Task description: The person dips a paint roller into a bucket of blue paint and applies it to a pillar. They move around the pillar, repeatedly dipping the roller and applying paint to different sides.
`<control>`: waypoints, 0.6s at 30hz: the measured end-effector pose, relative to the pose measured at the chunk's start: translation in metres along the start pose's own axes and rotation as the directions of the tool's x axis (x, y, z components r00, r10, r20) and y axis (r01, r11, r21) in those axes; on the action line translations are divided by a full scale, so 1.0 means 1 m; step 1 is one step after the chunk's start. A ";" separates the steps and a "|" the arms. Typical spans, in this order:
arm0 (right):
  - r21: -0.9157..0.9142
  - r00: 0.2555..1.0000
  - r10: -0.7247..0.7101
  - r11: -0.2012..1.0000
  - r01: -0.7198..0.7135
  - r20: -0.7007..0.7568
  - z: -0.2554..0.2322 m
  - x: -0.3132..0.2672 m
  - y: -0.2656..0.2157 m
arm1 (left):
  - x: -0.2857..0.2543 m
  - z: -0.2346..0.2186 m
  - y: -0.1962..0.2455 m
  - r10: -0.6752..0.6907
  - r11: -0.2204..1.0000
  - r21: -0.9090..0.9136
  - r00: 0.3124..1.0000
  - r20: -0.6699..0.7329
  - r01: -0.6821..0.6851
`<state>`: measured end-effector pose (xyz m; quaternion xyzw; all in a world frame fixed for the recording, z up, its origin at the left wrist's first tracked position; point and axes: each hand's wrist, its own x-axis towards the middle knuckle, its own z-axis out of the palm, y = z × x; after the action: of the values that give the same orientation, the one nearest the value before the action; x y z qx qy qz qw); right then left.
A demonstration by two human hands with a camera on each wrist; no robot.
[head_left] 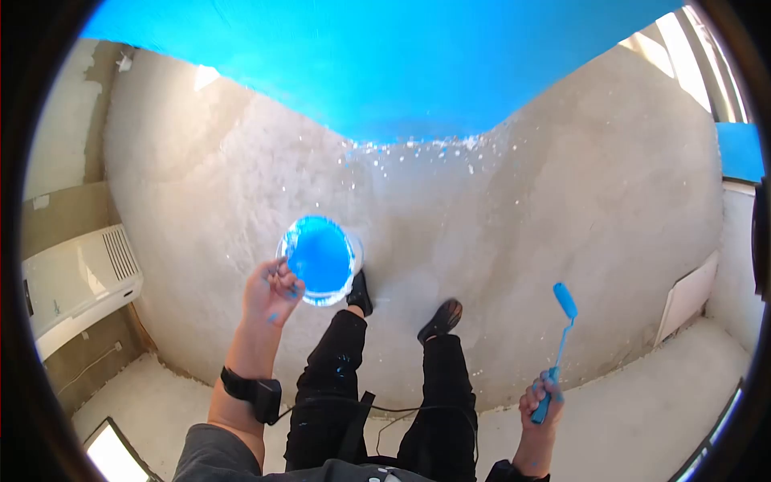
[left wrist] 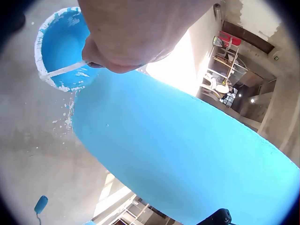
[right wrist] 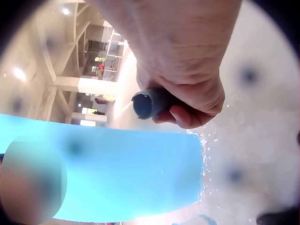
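Note:
A white bucket of blue paint [head_left: 321, 255] hangs at my left hand [head_left: 275, 291], whose fingers curl at its rim. In the left wrist view a pale handle [left wrist: 65, 70] runs across the bucket's mouth to the fingers, and white crust covers the rim. My right hand [head_left: 543, 397], out to the right side, grips a small paint roller [head_left: 565, 300] by its blue handle [head_left: 541, 408]. The roller's blue sleeve points away from me, apart from the wall. The right wrist view shows the handle's butt end [right wrist: 142, 105] sticking out of the fist; the sleeve is hidden there.
Ahead stands a blue-painted wall [head_left: 401, 72], with white and blue spatters [head_left: 418, 153] on the concrete floor [head_left: 514, 209] along its foot. A white appliance with a vent [head_left: 84, 277] is at the left. A pale board [head_left: 687, 297] leans at the right. A thin cable crosses near my legs.

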<state>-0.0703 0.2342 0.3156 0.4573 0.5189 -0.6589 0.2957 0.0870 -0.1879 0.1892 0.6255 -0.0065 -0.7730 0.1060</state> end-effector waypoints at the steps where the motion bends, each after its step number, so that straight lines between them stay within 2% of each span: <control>1: 0.031 1.000 0.001 1.000 0.000 -0.023 0.003 0.004 -0.001 | 0.004 0.005 0.000 -0.003 1.000 -0.014 1.000 -0.001 0.003; 3: 0.072 0.999 0.003 0.997 -0.001 -0.033 0.009 0.000 -0.015 | -0.007 0.022 0.001 0.006 1.000 -0.022 1.000 0.005 -0.005; 4: 0.106 0.999 0.023 0.994 -0.020 -0.027 0.008 -0.002 -0.018 | -0.014 0.024 0.001 -0.019 0.999 -0.035 0.999 -0.037 0.018; 7: 0.205 0.999 0.048 0.977 -0.052 0.025 -0.012 -0.012 -0.039 | -0.051 0.038 -0.005 -0.018 1.000 -0.025 0.996 -0.083 0.016; 8: 0.195 0.997 0.068 0.978 -0.076 0.047 -0.015 -0.014 -0.052 | -0.064 0.044 -0.006 -0.017 1.000 -0.019 0.992 -0.122 0.015; 9: 0.177 0.995 0.078 0.980 -0.088 0.063 0.000 -0.009 -0.067 | -0.064 0.057 0.004 -0.008 1.000 -0.024 0.995 -0.095 0.006; 11: 0.132 0.996 0.063 0.989 -0.070 0.056 0.019 -0.005 -0.101 | -0.078 0.081 0.009 0.028 0.999 -0.014 0.983 -0.181 -0.031; 13: 0.080 0.997 0.057 0.995 -0.061 0.052 0.014 0.003 -0.116 | -0.088 0.090 0.001 0.047 0.998 -0.025 0.985 -0.164 -0.051; 15: 0.068 0.996 -0.044 0.997 0.039 0.083 0.011 0.001 -0.137 | -0.121 0.104 -0.008 0.111 0.990 -0.073 0.982 -0.154 -0.123; 16: 0.060 0.993 -0.051 0.997 0.044 0.108 0.002 0.002 -0.133 | -0.126 0.091 -0.018 0.145 0.984 -0.086 0.980 -0.138 -0.158; 18: -0.074 0.957 -0.125 0.986 0.149 0.262 0.002 -0.008 -0.159 | -0.159 0.098 -0.026 0.203 0.970 -0.121 0.975 -0.085 -0.213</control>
<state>-0.2053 0.2768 0.3887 0.3169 0.5367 -0.7066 0.3351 0.0189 -0.1468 0.3607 0.6405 -0.0180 -0.7334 0.2270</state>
